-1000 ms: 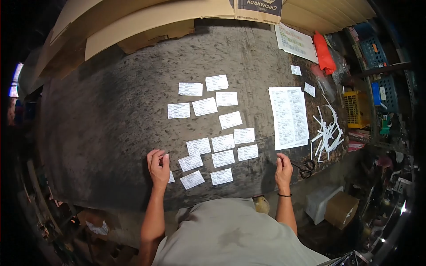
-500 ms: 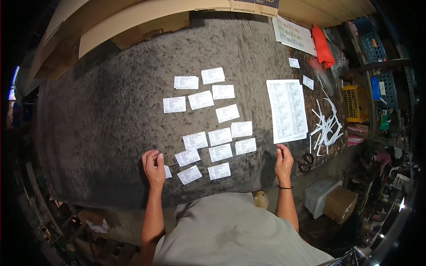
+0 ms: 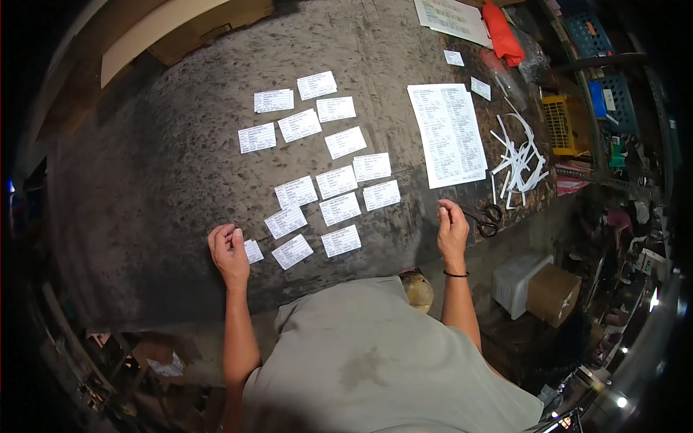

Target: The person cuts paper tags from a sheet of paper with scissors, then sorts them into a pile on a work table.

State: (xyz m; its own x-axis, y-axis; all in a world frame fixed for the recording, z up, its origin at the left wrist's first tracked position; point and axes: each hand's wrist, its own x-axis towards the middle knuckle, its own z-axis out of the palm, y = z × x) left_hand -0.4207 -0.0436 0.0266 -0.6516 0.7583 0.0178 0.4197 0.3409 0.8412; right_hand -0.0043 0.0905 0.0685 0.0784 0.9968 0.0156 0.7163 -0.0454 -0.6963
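My left hand (image 3: 231, 256) is at the near left, its fingers curled in and nothing visible in them. Just right of it lies a small printed slip (image 3: 253, 250), partly hidden by the hand. My right hand (image 3: 452, 229) has loosely curled fingers, also with nothing visible in them. It is below a long printed sheet (image 3: 451, 137) and left of black scissors (image 3: 490, 220). Between the hands and farther back, several printed slips lie in loose rows, such as one nearest my body (image 3: 341, 241) and one at the back (image 3: 316, 84).
White paper strips (image 3: 520, 162) are heaped at the right of the dark table (image 3: 159, 180). Behind them are two small slips, a chart sheet (image 3: 455, 20) and a red item (image 3: 503, 32). Cardboard (image 3: 166, 36) stands at the back left. Shelves with a yellow basket (image 3: 560, 124) are on the right.
The view has shifted, so the table and papers appear higher and farther left. Both hands remain in nearly the same places beside the slips and sheet, their fingers still curled.
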